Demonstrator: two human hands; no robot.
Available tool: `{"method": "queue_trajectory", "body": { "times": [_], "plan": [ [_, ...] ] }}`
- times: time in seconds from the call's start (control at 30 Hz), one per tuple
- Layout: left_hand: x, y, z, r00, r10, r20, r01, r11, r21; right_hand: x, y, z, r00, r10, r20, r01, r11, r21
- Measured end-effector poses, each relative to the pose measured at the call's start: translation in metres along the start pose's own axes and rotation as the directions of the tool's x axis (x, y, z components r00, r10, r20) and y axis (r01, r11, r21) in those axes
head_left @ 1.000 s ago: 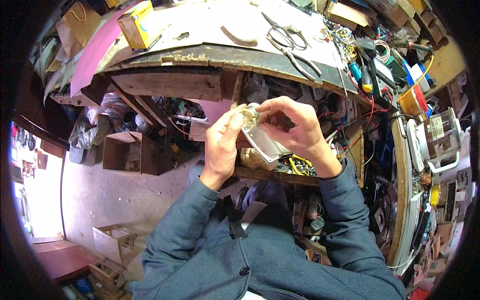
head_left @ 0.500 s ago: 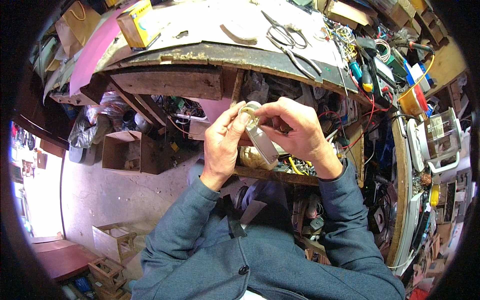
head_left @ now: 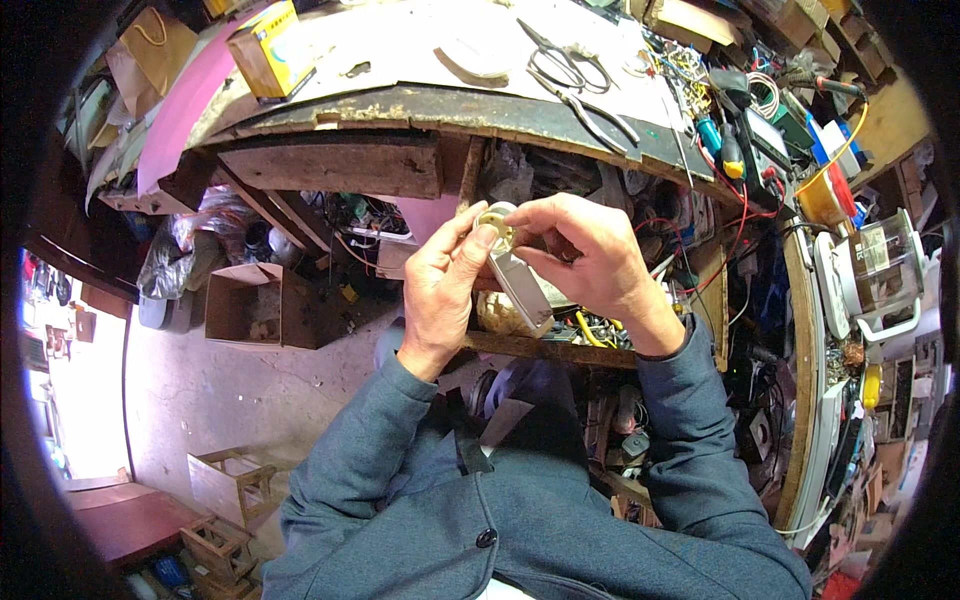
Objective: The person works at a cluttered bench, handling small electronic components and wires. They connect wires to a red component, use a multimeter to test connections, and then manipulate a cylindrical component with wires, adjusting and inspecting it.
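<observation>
In front of my chest, my left hand (head_left: 440, 298) grips a pale plastic device (head_left: 521, 292) by its round end, the thumb lying across the rim. The round end looks like an open cup; from it a long, flat rectangular body slants down to the right. My right hand (head_left: 598, 255) is closed, its fingertips pinched together at the round end's opening. Whatever lies between those fingertips is too small or hidden to make out. Beneath the device is an open drawer (head_left: 560, 352) with wires and small parts in it.
Scissors (head_left: 563, 62), pliers (head_left: 600, 118) and a yellow box (head_left: 270, 50) lie on the worn workbench (head_left: 400, 105). Tangled wires and a meter (head_left: 768, 140) crowd its right side. A cardboard box (head_left: 258, 308) sits on the floor at left, with a wooden frame (head_left: 237, 480) nearer.
Both hands and the device stay almost in place. The right fingers have shifted slightly at the round end, and the whole view has moved a little.
</observation>
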State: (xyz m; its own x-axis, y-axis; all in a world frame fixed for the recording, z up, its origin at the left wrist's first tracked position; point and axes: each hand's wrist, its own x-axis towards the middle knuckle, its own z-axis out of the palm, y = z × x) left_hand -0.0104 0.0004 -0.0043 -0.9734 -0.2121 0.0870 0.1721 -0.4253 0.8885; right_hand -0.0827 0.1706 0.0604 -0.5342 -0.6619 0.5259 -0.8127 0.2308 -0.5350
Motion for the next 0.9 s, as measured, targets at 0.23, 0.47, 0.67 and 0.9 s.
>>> {"method": "queue_trajectory", "body": {
  "times": [0.23,0.47,0.67,0.9],
  "plan": [
    [0.0,0.0016,-0.0005,1.0,-0.025,0.004,0.026,0.999,-0.02,-0.0021,0.0031,0.0063,0.998,0.052,-0.041,-0.049,0.996,0.078],
    [0.001,0.0009,-0.0015,0.999,-0.035,0.001,0.035,0.999,-0.037,-0.0018,0.0061,0.0077,0.996,0.067,-0.053,-0.065,0.997,0.045],
    [0.0015,-0.0011,-0.0026,0.999,-0.031,-0.007,0.031,0.999,-0.037,0.0,0.0073,0.006,0.997,0.073,-0.006,-0.072,0.993,0.096],
    [0.0009,0.0008,-0.0009,0.999,-0.038,-0.008,0.038,0.997,-0.073,-0.0042,0.0033,0.003,0.939,0.339,0.051,-0.329,0.852,0.408]
  ]
}}
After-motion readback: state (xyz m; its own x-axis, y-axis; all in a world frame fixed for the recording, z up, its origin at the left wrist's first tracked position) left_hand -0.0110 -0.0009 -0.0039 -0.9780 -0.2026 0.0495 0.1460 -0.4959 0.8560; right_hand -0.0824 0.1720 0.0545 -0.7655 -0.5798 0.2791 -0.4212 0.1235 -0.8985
